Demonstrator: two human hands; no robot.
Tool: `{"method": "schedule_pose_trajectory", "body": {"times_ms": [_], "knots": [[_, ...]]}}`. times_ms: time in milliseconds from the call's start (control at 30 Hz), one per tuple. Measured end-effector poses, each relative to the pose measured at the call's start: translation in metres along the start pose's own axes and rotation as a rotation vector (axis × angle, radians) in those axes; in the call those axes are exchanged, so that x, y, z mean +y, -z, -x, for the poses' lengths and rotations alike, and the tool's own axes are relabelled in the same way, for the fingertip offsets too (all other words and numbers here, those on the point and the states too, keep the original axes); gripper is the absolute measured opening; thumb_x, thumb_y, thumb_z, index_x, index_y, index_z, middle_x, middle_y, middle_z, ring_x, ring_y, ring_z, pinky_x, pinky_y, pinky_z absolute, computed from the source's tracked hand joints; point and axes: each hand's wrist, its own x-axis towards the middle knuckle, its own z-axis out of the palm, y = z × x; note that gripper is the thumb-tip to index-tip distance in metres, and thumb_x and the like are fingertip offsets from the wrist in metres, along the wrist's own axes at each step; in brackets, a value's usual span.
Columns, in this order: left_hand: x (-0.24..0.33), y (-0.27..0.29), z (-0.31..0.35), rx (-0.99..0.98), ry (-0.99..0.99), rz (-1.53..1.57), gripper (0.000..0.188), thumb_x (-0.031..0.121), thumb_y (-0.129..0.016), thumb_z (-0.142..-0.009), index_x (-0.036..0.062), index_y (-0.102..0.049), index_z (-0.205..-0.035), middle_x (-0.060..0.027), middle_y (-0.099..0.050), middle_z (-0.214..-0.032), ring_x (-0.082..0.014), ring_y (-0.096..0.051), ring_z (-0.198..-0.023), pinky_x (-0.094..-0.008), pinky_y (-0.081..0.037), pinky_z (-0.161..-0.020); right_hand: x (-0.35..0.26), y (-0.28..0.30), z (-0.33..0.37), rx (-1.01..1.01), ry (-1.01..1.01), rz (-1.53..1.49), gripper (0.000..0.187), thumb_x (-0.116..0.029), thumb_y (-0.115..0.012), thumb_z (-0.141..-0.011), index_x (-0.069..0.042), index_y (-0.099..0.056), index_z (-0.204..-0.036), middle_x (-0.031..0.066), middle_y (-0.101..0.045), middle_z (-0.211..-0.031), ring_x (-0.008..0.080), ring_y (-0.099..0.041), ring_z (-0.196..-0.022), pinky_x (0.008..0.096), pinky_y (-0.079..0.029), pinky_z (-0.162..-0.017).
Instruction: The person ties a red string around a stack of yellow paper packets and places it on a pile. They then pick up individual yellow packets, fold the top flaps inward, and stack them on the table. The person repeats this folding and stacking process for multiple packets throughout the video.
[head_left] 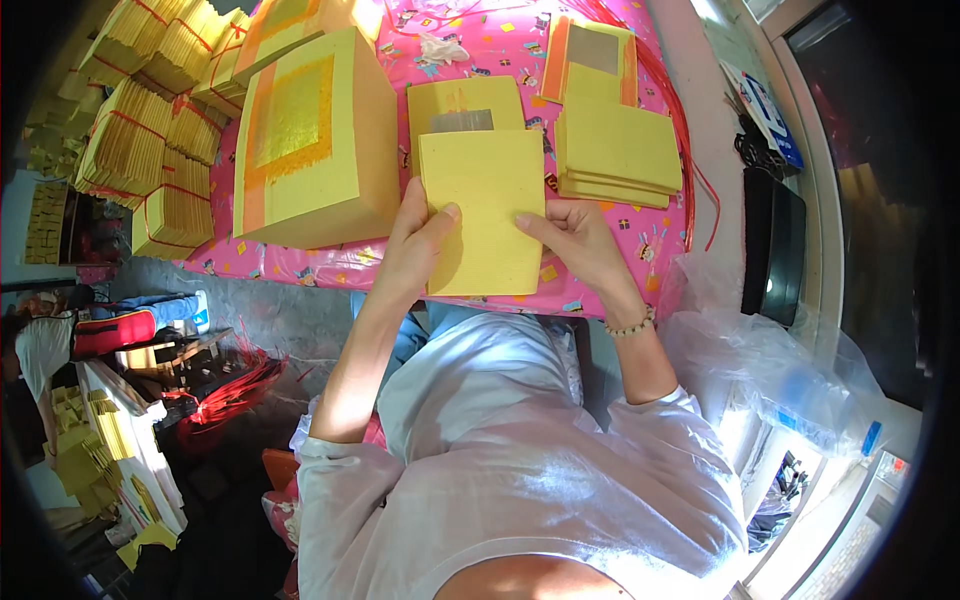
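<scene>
A yellow paper sheet or folded stack (487, 230) is held upright between my two hands at the table's near edge. My left hand (422, 235) grips its left side, thumb on the front face. On the right side, my right hand (575, 235) pinches it with the thumb in front and curled fingers behind. Just beyond lies yellow paper with a silver patch (462, 121), partly covered by the held piece. A stack of folded yellow paper (620, 150) rests to the right of my hands. How many layers I hold cannot be made out.
A tall stack of yellow paper with a gold square (315, 140) stands at left. Behind it are many bundles tied with red string (130, 130). Red strands (685, 130) run along the pink patterned tablecloth's (330, 262) right edge. Plastic bags (770, 360) hang at right. Another person (45, 350) is at far left.
</scene>
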Motion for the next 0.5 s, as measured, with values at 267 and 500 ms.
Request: {"method": "schedule_pose_trajectory", "body": {"times_ms": [267, 500], "knots": [[-0.003, -0.005, -0.004, 0.054, -0.039, -0.017, 0.037, 0.004, -0.048, -0.097, 0.0002, -0.041, -0.133, -0.011, -0.053, -0.13, -0.0159, -0.049, -0.12, -0.0308, -0.038, -0.102, 0.002, -0.002, 0.007, -0.024, -0.057, 0.116, 0.03, -0.022, -0.068, -0.094, 0.007, -0.069, -0.103, 0.0057, -0.071, -0.083, 0.0059, -0.063, -0.069, 0.0206, -0.052, -0.059], [-0.003, -0.007, -0.007, 0.12, -0.181, -0.125, 0.033, 0.003, -0.047, -0.097, 0.0007, -0.041, -0.13, -0.0088, -0.054, -0.12, -0.0145, -0.05, -0.113, -0.0306, -0.041, -0.098, 0.002, -0.005, 0.016, -0.04, -0.075, 0.017, 0.027, -0.022, -0.066, -0.095, 0.003, -0.07, -0.106, 0.0056, -0.071, -0.09, 0.0076, -0.065, -0.076, 0.023, -0.057, -0.065]]}}
